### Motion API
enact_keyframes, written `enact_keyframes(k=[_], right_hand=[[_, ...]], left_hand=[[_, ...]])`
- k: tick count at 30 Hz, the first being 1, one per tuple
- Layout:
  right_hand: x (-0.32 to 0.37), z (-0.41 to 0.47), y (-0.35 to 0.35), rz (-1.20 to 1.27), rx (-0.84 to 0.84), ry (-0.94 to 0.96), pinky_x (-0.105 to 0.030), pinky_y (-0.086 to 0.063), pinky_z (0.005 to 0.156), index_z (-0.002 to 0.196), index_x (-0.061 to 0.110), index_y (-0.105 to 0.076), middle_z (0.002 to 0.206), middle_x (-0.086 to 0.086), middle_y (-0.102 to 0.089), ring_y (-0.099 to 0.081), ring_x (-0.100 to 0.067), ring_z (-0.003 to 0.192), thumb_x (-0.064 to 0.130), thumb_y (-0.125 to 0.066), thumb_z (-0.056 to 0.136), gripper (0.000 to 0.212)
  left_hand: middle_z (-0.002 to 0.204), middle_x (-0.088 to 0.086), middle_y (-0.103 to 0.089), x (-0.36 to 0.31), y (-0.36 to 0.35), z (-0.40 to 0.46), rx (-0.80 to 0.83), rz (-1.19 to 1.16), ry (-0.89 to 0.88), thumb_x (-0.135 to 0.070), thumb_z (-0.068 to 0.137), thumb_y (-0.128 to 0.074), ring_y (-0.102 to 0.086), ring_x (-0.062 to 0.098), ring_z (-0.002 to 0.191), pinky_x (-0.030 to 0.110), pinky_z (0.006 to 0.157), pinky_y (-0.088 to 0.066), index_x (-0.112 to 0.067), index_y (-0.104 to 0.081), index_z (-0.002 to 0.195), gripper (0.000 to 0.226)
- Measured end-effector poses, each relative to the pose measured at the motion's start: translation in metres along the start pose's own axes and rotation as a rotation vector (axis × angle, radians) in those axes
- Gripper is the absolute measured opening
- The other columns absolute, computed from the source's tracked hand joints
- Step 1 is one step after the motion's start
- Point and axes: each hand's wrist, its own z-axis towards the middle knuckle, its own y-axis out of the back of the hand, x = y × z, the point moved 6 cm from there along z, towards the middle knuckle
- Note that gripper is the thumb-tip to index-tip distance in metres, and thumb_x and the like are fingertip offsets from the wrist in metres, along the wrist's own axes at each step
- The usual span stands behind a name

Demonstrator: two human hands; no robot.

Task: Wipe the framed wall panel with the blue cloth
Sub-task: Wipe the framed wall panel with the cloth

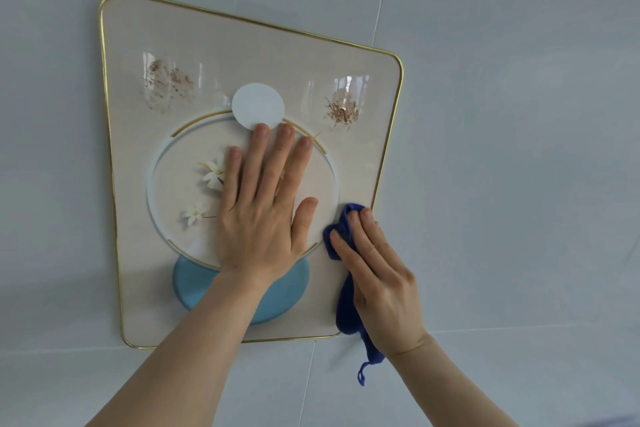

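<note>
Right hand (377, 274) lies w/ fingers nearly straight, palm pressing the blue cloth (346, 305) against the framed wall panel (131, 184) at its lower right edge; cloth is pinned under palm and fingers rather than gripped in a fist. Cloth bunches beyond the fingertips, runs down under the hand, and its tail w/ a small hanging loop dangles below the wrist, past the panel's bottom corner. Left hand (263, 215) is fully open, fingers spread, flat on the panel's centre, holding nothing; thumb tip sits near the cloth but apart from it. Panel: cream face, thin gold frame (102, 80), rounded corners, hung on a pale grey tiled wall (519, 149). Printed motif incl. a large ring, white flowers left of the left hand, a pale disc at the fingertips, a blue oval under the left forearm.
</note>
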Motion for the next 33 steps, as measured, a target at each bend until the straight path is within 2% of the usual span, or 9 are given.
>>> enact_keyframes(k=[4,9,11,13,16,21,24,27,33], right_hand=[[0.005,-0.002,0.012,0.060,0.069,-0.083,-0.024,-0.045,0.118,0.131,0.010,-0.073,0.149,-0.008,-0.062,-0.054,-0.026,0.144,-0.023,-0.059,0.084,0.060],[0.008,-0.004,0.037,0.514,0.001,-0.674,-0.002,-0.050,0.090,0.115,0.035,-0.078,0.107,0.026,-0.080,-0.075,0.004,0.104,-0.011,-0.069,0.092,0.052],[0.005,0.007,0.046,0.626,-0.031,-0.861,0.000,-0.050,0.084,0.109,0.039,-0.079,0.093,0.037,-0.078,-0.073,0.012,0.096,0.001,-0.072,0.094,0.042],[0.001,0.028,0.057,0.694,-0.090,-0.920,-0.005,-0.053,0.087,0.111,0.034,-0.081,0.098,0.028,-0.081,-0.073,0.010,0.099,0.006,-0.073,0.094,0.034],[-0.004,0.065,0.074,0.725,-0.209,-0.875,-0.013,-0.057,0.091,0.115,0.026,-0.081,0.101,0.014,-0.084,-0.075,0.004,0.101,0.008,-0.073,0.095,0.028],[-0.011,0.132,0.082,0.600,-0.381,-0.629,-0.006,-0.050,0.090,0.122,0.018,-0.078,0.103,0.016,-0.077,-0.071,0.007,0.100,0.004,-0.069,0.098,0.029],[-0.013,0.161,0.072,0.457,-0.408,-0.462,-0.013,-0.048,0.105,0.128,0.009,-0.074,0.123,-0.002,-0.075,-0.069,-0.009,0.120,0.000,-0.062,0.100,0.032],[-0.009,0.173,0.052,0.339,-0.325,-0.329,-0.017,-0.035,0.120,0.138,0.007,-0.066,0.152,-0.012,-0.059,-0.049,-0.024,0.149,0.001,-0.054,0.103,0.038],[-0.001,0.173,0.032,0.297,-0.271,-0.191,-0.052,-0.020,0.132,0.149,-0.002,-0.051,0.167,-0.024,-0.034,-0.025,-0.035,0.160,0.023,-0.027,0.107,0.054]], left_hand=[[0.173,0.004,-0.019,0.001,-0.001,-0.001,0.012,0.016,-0.004,-0.045,0.107,-0.018,-0.016,0.031,0.161,0.052,0.132,-0.010,-0.018,-0.022,0.164,0.063],[0.173,0.004,-0.018,0.001,-0.002,-0.001,0.018,0.018,-0.006,-0.045,0.107,-0.019,-0.015,0.032,0.161,0.051,0.132,-0.007,-0.017,-0.021,0.164,0.063],[0.173,0.004,-0.017,0.001,-0.002,-0.002,0.021,0.018,-0.005,-0.044,0.107,-0.020,-0.014,0.031,0.161,0.050,0.133,-0.004,-0.018,-0.020,0.164,0.063],[0.173,0.004,-0.017,0.001,-0.001,-0.001,0.026,0.017,0.000,-0.043,0.107,-0.022,-0.014,0.031,0.161,0.049,0.133,-0.003,-0.017,-0.020,0.164,0.063],[0.173,0.003,-0.017,0.001,0.000,0.000,0.040,0.023,0.004,-0.043,0.107,-0.023,-0.012,0.030,0.162,0.048,0.133,-0.001,-0.018,-0.020,0.164,0.063],[0.174,0.003,-0.017,0.001,0.000,0.000,0.042,0.025,-0.004,-0.046,0.106,-0.020,-0.010,0.028,0.162,0.048,0.133,-0.004,-0.018,-0.020,0.164,0.064],[0.173,0.002,-0.018,0.001,0.001,0.000,0.031,0.021,-0.008,-0.047,0.106,-0.018,-0.009,0.026,0.162,0.048,0.133,-0.005,-0.019,-0.021,0.164,0.065],[0.173,0.002,-0.019,0.001,0.001,0.000,0.026,0.020,-0.014,-0.047,0.105,-0.017,-0.011,0.026,0.162,0.049,0.133,-0.007,-0.019,-0.022,0.164,0.066],[0.173,0.002,-0.018,0.002,0.000,0.000,0.021,0.024,-0.017,-0.047,0.104,-0.020,-0.009,0.025,0.163,0.048,0.133,-0.006,-0.019,-0.021,0.164,0.066]])
